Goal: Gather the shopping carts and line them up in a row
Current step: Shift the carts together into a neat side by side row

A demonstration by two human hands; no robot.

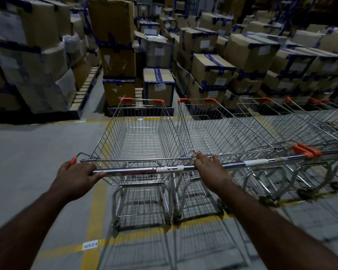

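Both hands on the cart [139, 137] now; my left hand [76, 175] is wrapped round the left end of its handle [144, 170], thumb under the bar, just behind the orange cap [73, 160]; my right hand [211, 168] is curled over the right end, fingers draped across the top of the bar; the basket stretches straight ahead between my two hands, wire and bare inside; just beyond my right hand sits a second cart [222, 129], side by side with mine, nearly touching, its handle in line with mine; further right of that hand more carts [300, 123] run on in the same row, orange corners showing; ahead of both hands, past the cart's nose, stacked boxes [213, 67] fill the pallets; below my left arm a yellow line [96, 211] runs along the grey floor, with a white label [90, 245] stuck beside it.
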